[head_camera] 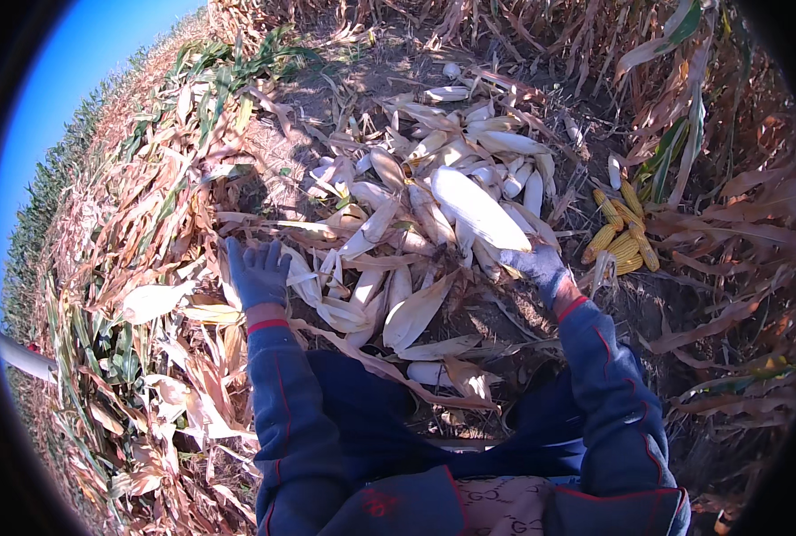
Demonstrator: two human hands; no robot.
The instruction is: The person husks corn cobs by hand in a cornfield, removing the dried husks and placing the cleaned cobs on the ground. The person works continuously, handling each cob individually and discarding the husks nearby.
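My right hand, in a grey work glove, grips one end of a large pale ear of corn in its husk. That ear slants up and leftward above a heap of husk-covered corn ears. At the heap's left edge is my left hand, gloved too, its fingers spread and nothing visible in it. Dry husks and leaves surround it, and whether it touches them I cannot tell. To the right of my right hand lies a small pile of bare yellow corn cobs.
Dry corn stalks and leaves are piled along the left. Standing dry corn lines the right side and the top. My knees are spread at the heap's near edge, with a loose husk between them. A pale pole shows at far left.
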